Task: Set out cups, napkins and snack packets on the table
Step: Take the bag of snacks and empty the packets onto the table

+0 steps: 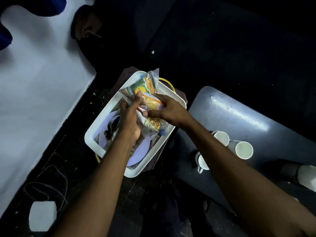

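Both my hands are over a white plastic basket [89, 134] in the middle of the view. My left hand [129, 120] grips several colourful snack packets [147, 84] from below. My right hand [165, 108] closes on the same bunch of snack packets from the right. Inside the basket lies a pale round plate [138, 154], partly hidden by my left forearm. On the dark grey table [239, 120] to the right stand two white paper cups [243, 150] and a white mug [201, 162], half hidden by my right arm.
The basket sits on a small dark stool [179, 94]. A white surface [34, 100] fills the left side. A cord [46, 187] and a white object [42, 216] lie on the dark floor at lower left. Another white thing [307, 177] sits at the table's right edge.
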